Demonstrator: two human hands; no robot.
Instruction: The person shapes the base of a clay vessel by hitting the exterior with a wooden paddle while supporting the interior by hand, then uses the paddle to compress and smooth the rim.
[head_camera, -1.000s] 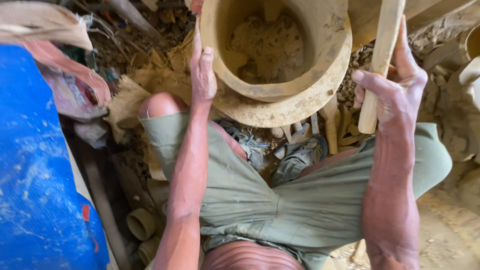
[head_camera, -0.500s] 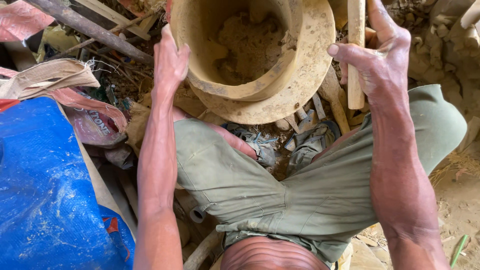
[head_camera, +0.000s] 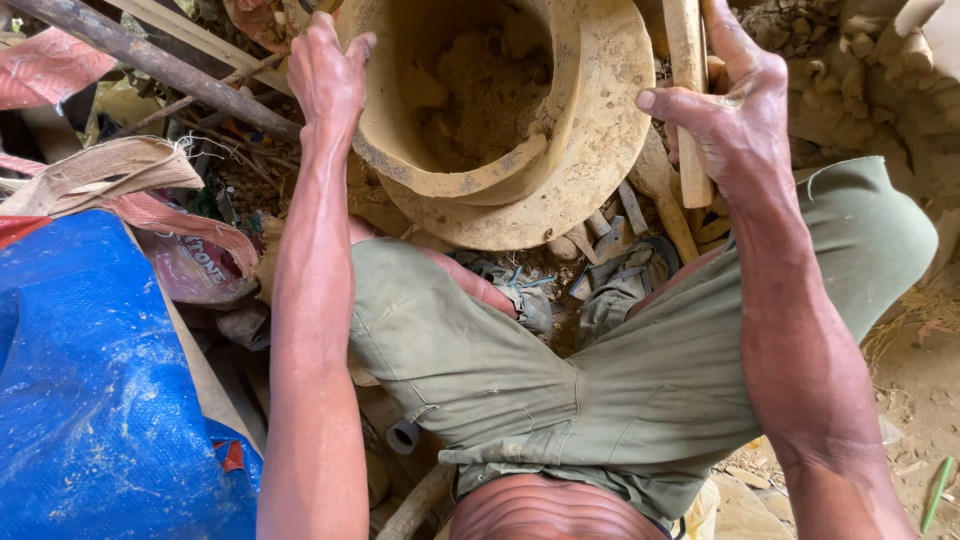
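Clay pot (head_camera: 500, 120) pressed by flat left hand (head_camera: 325, 75); right hand (head_camera: 735, 120) grip holding wooden paddle (head_camera: 688, 90).

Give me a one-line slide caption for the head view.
Seated person's left hand rests on a mud-coated round vessel while the right hand grips a wooden stick beside it.

Left hand (head_camera: 325, 75) lies flat; right hand (head_camera: 735, 115) grips.
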